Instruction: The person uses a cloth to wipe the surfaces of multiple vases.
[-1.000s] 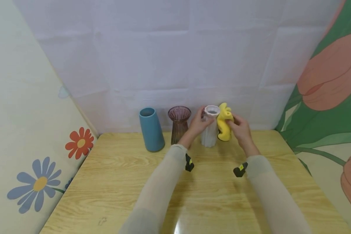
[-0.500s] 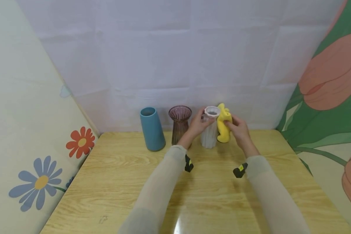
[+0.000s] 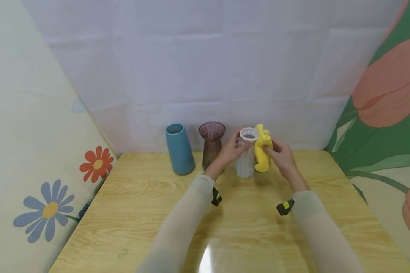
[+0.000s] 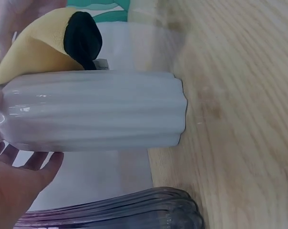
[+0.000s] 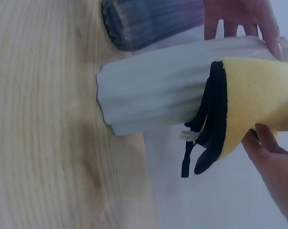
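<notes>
My left hand (image 3: 229, 151) grips a white fluted vase (image 3: 245, 163) just below its scalloped rim. The vase stands upright near the back of the table, and its ribbed side (image 4: 96, 112) faces the left wrist camera. Bunched against the vase's right side is a yellow cloth (image 3: 262, 155), pinched between the thumb and fingers of my right hand (image 3: 283, 157). In the right wrist view the cloth (image 5: 258, 90) shows a black edge, a small white label and a black hanging loop.
Left of the white vase stands a purple ribbed glass vase (image 3: 212, 146), partly behind my left hand. Farther left is a tall blue vase (image 3: 180, 151). A white sheet (image 3: 177, 76) hangs behind the wooden table (image 3: 130, 212), with flower-patterned panels on both sides.
The white vase has shifted slightly toward me, with my left hand still gripping it. My right hand and the yellow cloth have come nearer as well. The other vases stay put.
</notes>
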`<state>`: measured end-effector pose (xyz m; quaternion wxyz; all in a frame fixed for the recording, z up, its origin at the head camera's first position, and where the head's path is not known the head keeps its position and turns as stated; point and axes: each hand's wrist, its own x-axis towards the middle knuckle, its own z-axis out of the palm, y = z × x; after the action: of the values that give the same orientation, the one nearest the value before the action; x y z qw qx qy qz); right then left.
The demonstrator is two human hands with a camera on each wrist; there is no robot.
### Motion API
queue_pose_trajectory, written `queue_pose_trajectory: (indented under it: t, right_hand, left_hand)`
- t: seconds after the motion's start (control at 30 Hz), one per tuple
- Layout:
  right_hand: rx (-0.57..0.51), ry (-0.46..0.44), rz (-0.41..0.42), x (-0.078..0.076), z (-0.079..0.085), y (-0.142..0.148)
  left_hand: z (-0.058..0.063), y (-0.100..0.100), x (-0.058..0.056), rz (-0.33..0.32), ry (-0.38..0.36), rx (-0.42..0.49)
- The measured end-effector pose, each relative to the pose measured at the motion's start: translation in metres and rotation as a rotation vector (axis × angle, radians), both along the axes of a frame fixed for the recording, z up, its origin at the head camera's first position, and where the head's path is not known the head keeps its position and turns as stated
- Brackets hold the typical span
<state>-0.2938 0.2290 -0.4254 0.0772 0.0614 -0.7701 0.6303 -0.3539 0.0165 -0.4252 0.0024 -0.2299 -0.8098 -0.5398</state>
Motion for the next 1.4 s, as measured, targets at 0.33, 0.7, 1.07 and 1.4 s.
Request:
queue_pose_trajectory:
  t: [0.33, 0.7, 1.07, 1.4]
  right_hand:
    - [0.025, 0.034, -0.06, 0.024, 0.0, -0.022]
    - [0.043, 0.099, -0.096, 0.049, -0.007, -0.041]
    - [0.056, 0.064, -0.093, 0.075, -0.012, -0.064]
    - [0.007, 0.048, -0.08, 0.093, -0.012, -0.08]
  left_hand:
    - [0.0, -0.015, 0.023, -0.007, 0.081, 0.03]
    - [-0.006, -0.037, 0.055, 0.01, 0.142, 0.011]
    - [-0.008, -0.063, 0.092, 0.042, 0.149, 0.002]
    - [-0.004, -0.081, 0.115, 0.069, 0.17, -0.03]
